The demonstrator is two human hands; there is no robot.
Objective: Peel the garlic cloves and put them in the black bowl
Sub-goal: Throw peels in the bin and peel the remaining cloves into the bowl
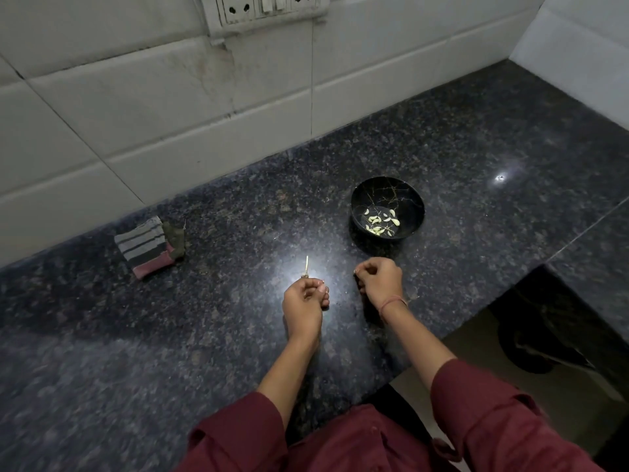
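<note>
The black bowl stands on the dark granite counter, to the right of centre, with several peeled garlic cloves lying in it. In front of it my left hand is curled round a pale garlic clove that shows at the fingertips. My right hand is a little to the right, apart from the left, and its curled fingers pinch a tiny pale scrap of garlic skin. A dry garlic stem lies on the counter just beyond my left hand.
A folded striped cloth lies at the left near the tiled wall. The granite counter ends in a stepped front edge at the right, with floor below. A socket plate is on the wall above.
</note>
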